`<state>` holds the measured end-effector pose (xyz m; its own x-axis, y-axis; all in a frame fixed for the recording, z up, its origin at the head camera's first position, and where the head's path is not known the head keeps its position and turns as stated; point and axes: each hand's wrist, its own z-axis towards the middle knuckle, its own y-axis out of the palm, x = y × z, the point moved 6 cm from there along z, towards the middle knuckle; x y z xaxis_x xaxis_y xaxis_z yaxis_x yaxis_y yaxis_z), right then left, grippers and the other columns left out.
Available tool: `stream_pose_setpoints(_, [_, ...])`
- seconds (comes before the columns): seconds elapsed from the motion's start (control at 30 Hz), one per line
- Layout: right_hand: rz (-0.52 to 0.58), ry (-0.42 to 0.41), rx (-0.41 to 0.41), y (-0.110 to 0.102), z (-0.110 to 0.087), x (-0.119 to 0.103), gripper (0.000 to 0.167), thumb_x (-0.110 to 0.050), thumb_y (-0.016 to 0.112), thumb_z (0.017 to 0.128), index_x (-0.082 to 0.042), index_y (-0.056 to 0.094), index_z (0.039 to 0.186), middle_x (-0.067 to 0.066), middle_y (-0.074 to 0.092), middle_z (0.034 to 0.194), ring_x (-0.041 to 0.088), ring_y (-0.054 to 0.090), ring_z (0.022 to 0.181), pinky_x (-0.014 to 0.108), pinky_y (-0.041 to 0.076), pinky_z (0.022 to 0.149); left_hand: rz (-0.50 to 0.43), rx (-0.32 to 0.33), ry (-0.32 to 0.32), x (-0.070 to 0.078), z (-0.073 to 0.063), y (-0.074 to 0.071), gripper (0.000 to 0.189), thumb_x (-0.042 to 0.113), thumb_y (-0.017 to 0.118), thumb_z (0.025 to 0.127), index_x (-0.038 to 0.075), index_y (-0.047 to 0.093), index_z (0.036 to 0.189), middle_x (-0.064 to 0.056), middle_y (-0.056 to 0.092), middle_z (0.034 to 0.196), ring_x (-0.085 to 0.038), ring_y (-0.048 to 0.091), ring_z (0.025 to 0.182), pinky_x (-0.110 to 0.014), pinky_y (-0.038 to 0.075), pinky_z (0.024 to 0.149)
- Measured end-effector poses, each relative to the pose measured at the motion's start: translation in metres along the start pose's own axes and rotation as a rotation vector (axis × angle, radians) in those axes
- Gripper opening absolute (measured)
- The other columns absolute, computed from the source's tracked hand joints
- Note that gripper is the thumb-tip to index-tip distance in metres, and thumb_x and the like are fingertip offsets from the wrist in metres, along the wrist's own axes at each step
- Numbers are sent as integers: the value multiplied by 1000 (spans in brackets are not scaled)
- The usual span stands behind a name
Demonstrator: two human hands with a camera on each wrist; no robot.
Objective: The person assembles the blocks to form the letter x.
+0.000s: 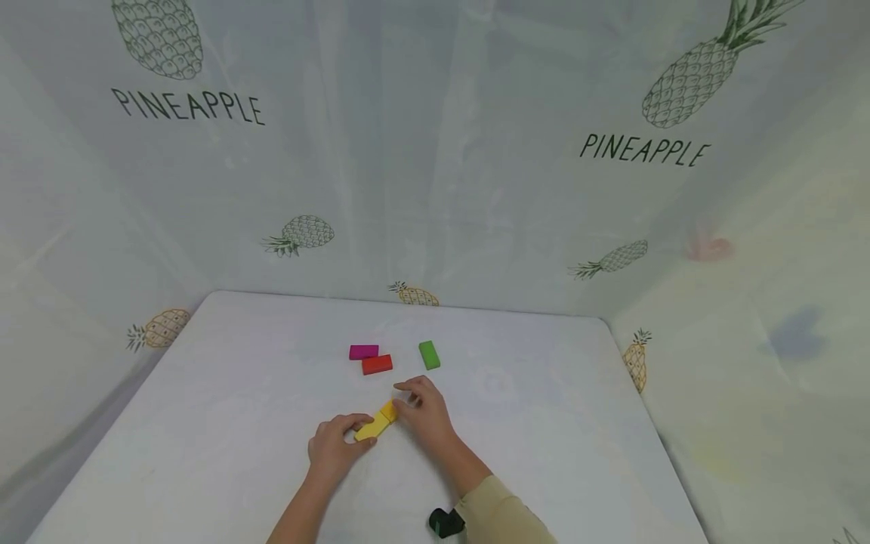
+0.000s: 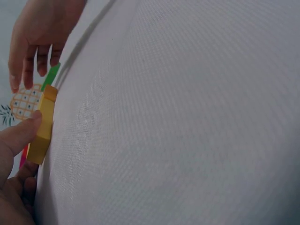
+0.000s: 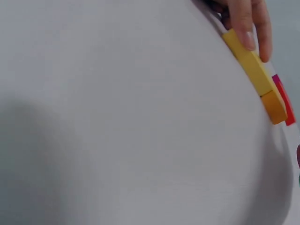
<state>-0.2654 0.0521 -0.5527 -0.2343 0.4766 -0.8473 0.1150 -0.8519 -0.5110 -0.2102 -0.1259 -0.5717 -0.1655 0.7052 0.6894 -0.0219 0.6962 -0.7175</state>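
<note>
"Yellow rectangular block (image 1: 369, 429), where?"
"On the white tabletop (image 1: 204, 423), pinched by the left hand (image 1: 331, 452), touching a short orange block (image 3: 273, 107)."
"Right hand (image 1: 430, 419)?"
"Fingers loosely parted, just beside the orange block."

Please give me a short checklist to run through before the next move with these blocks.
1. Left grip holds the yellow block: ok.
2. Yellow block and orange block lined up end to end: ok, with a seam showing between them.
3. Right grip closed around the orange block: not ok, its fingers are spread beside it.
4. Right thumb touching the orange block: cannot tell.
5. Red block, purple block and green block apart from the yellow-orange row: ok.
</note>
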Motion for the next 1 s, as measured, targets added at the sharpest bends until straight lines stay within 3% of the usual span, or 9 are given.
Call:
stream_pose_setpoints(0.23, [-70,-50,-13,-8,26,-8,28,-18,72,89,-10,70,116,1,59,105,18,55,87,25,49,75,2,-5,-9,-1,-1,-1,30,21,83,78,21,74,106,1,65,96,-27,50,99,-53,37,83])
stream_pose_setpoints(0.43, [-71,-36,-56,-8,45,-11,31,-19,72,89,-9,69,119,7,61,111,20,56,93,28,50,77,15,6,7,-2,0,-1,31,23,84,76,23,74,105,6,62,92,-24,49,96,-48,35,79])
stream_pose_setpoints(0.77, [-117,-23,-175,3,73,-16,30,-22,74,88,-14,70,117,1,60,113,19,56,102,27,49,81,-5,18,12,-5,1,2,31,24,85,74,26,74,104,8,61,91,-23,49,96,-46,33,77])
stream_pose_setpoints(1.0, [-284,-8,-234,10,89,-19,32,-25,76,86,-19,70,117,-2,60,113,15,55,104,23,49,82,-4,8,6,-3,0,0,32,23,85,75,26,74,104,8,61,90,-24,49,97,-45,33,77])
